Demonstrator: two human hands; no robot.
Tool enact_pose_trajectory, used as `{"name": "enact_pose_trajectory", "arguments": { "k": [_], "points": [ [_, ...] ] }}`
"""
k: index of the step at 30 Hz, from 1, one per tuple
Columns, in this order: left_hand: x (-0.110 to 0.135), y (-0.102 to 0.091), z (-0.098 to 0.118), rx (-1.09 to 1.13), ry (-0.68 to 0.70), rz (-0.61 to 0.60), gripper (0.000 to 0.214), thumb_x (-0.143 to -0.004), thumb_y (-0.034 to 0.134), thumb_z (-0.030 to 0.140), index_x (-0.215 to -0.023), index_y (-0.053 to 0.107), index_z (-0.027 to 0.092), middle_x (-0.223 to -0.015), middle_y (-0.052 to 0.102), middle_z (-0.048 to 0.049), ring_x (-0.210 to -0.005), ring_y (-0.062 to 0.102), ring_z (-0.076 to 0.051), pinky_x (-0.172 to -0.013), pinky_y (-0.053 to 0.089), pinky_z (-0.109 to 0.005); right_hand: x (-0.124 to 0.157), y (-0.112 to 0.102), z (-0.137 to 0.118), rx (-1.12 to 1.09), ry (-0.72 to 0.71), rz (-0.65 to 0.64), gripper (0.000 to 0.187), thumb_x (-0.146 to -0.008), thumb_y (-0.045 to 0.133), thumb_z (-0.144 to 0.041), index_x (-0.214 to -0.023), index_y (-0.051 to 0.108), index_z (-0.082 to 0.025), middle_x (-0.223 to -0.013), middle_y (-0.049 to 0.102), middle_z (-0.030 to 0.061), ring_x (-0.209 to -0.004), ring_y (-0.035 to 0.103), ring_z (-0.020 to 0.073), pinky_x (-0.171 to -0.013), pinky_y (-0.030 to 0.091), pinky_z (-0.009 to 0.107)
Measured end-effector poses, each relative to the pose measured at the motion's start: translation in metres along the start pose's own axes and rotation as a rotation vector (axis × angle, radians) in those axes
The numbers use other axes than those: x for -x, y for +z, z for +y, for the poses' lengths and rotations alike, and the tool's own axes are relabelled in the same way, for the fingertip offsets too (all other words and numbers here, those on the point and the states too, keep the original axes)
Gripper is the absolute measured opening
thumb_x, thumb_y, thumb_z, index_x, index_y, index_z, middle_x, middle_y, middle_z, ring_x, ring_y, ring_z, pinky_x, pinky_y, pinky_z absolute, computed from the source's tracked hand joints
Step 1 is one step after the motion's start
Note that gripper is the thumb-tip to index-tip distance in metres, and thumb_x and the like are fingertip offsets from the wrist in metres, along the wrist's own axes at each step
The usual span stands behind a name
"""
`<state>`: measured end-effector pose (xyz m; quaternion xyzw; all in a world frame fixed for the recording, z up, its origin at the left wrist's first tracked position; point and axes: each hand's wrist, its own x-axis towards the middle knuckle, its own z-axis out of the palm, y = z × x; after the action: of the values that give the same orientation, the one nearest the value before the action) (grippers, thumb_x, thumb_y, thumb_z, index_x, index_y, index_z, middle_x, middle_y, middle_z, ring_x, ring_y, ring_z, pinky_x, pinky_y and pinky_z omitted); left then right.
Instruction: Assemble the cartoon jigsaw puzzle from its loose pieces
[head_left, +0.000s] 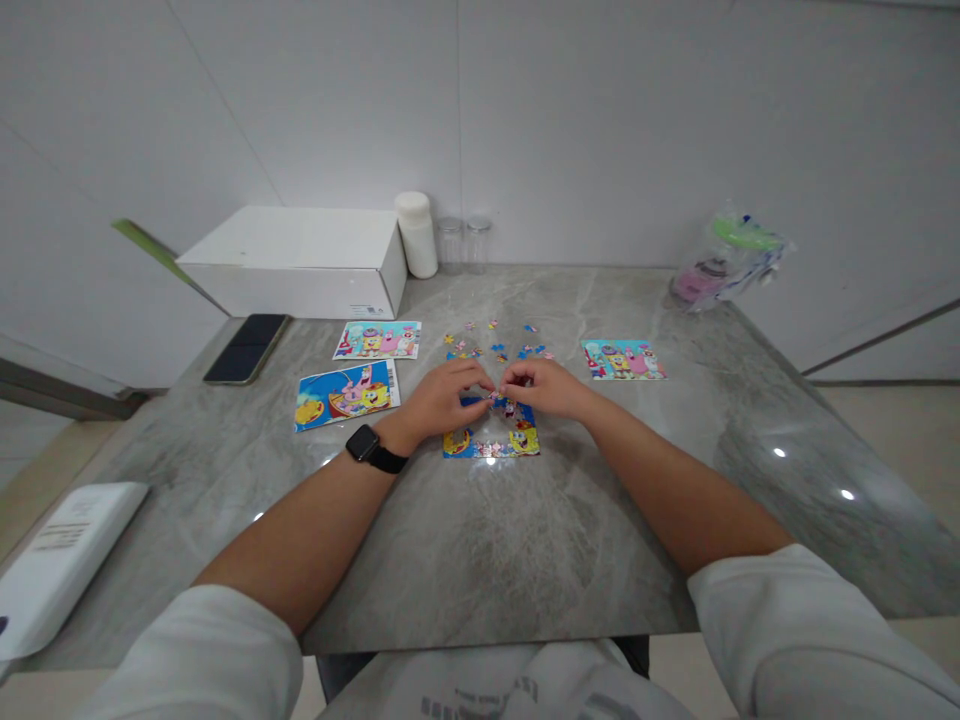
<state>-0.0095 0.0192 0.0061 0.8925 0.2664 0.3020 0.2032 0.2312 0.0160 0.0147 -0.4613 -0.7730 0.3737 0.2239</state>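
The left hand [442, 398] and right hand [544, 387] are meeting fingertip to fingertip, both pinching a small puzzle piece [497, 399]. It is sitting directly over the half-built puzzle [491, 443] lying on the grey worktop [487, 540], with loose pieces [495, 347] lying just beyond.

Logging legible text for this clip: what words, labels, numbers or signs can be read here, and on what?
No text can be read.
white box: corner label, too small to read.
white device at lower left: grey printed lines, blurred.
shirt: grey lettering at the bottom edge, cut off and blurred.
puzzle: cartoon pictures, no legible words.
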Motion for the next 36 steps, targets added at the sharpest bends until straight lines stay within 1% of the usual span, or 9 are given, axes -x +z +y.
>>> {"name": "enact_pose_trajectory", "arguments": {
  "k": [5,8,10,12,15,21,24,29,36],
  "points": [
    [-0.001,0.001,0.005,0.024,0.051,-0.088,0.016,-0.094,0.066,0.037,-0.096,0.074,0.022,-0.101,0.073,-0.0081,-0.098,0.067,-0.022,-0.092,0.05,-0.037,0.003,-0.006,0.0,-0.002,0.015,-0.17,0.02,-0.083,0.065,-0.034,-0.086,0.074,-0.017,-0.075,0.072,0.0004,-0.07,0.062,0.015,-0.066,0.044,0.025],
    [-0.002,-0.002,0.007,0.032,0.077,-0.137,0.019,-0.094,0.066,0.039,-0.098,0.074,0.022,-0.102,0.073,-0.0087,-0.099,0.067,-0.023,-0.093,0.049,-0.037,0.006,-0.007,-0.004,0.059,0.028,-0.236,0.019,-0.083,0.065,-0.031,-0.085,0.077,-0.016,-0.072,0.072,-0.0006,-0.067,0.061,0.0143,-0.063,0.041,0.024],
    [-0.002,-0.004,0.006,0.021,0.062,-0.144,0.02,-0.095,0.063,0.038,-0.101,0.074,0.022,-0.103,0.073,-0.0087,-0.102,0.066,-0.024,-0.096,0.048,-0.038,0.008,-0.007,-0.008,0.109,0.043,-0.265,0.017,-0.083,0.065,-0.028,-0.084,0.079,-0.017,-0.07,0.072,-0.0011,-0.064,0.059,0.0137,-0.061,0.039,0.024],
    [-0.001,-0.005,0.003,-0.001,0.022,-0.127,0.021,-0.096,0.061,0.038,-0.1,0.074,0.022,-0.099,0.073,-0.008,-0.1,0.066,-0.024,-0.096,0.047,-0.039,0.011,-0.004,-0.013,0.15,0.061,-0.285,0.015,-0.083,0.067,-0.025,-0.083,0.08,-0.018,-0.069,0.073,-0.0013,-0.063,0.059,0.0135,-0.06,0.036,0.024],
    [0.001,-0.003,-0.004,-0.022,-0.024,-0.098,0.021,-0.095,0.061,0.039,-0.091,0.072,0.021,-0.089,0.07,-0.0062,-0.091,0.063,-0.023,-0.091,0.046,-0.037,0.014,0.002,-0.02,0.218,0.08,-0.298,0.014,-0.082,0.068,-0.024,-0.084,0.082,-0.02,-0.069,0.074,-0.0012,-0.062,0.059,0.0135,-0.059,0.034,0.024],
    [0.002,0.001,-0.01,-0.008,-0.025,-0.112,0.022,-0.091,0.064,0.039,-0.078,0.068,0.022,-0.078,0.065,-0.0044,-0.082,0.058,-0.021,-0.085,0.044,-0.035,0.018,0.012,-0.029,0.312,0.123,-0.311,0.012,-0.081,0.07,-0.022,-0.083,0.083,-0.02,-0.073,0.077,0.0001,-0.063,0.061,0.0139,-0.057,0.033,0.025],
    [0.002,0.001,-0.01,-0.033,-0.009,-0.123,0.023,-0.091,0.062,0.04,-0.076,0.067,0.022,-0.076,0.064,-0.0045,-0.081,0.059,-0.021,-0.083,0.044,-0.035,0.019,0.013,-0.031,0.309,0.143,-0.302,0.01,-0.08,0.072,-0.021,-0.081,0.082,-0.021,-0.074,0.078,0.0,-0.065,0.063,0.014,-0.057,0.033,0.024],
    [0.002,0.0,-0.009,-0.066,0.018,-0.148,0.024,-0.092,0.059,0.038,-0.076,0.067,0.022,-0.077,0.064,-0.0048,-0.08,0.058,-0.021,-0.081,0.042,-0.035,0.019,0.015,-0.033,0.322,0.15,-0.312,0.012,-0.082,0.07,-0.022,-0.082,0.082,-0.02,-0.073,0.077,0.0005,-0.064,0.062,0.0142,-0.057,0.033,0.025],
    [0.002,0.001,-0.01,0.002,-0.013,-0.135,0.025,-0.091,0.063,0.04,-0.075,0.069,0.022,-0.076,0.065,-0.0042,-0.079,0.059,-0.02,-0.081,0.043,-0.034,0.019,0.014,-0.033,0.329,0.154,-0.309,0.013,-0.082,0.07,-0.022,-0.082,0.082,-0.021,-0.076,0.079,0.0007,-0.065,0.063,0.0148,-0.059,0.035,0.025]
  ]
}}
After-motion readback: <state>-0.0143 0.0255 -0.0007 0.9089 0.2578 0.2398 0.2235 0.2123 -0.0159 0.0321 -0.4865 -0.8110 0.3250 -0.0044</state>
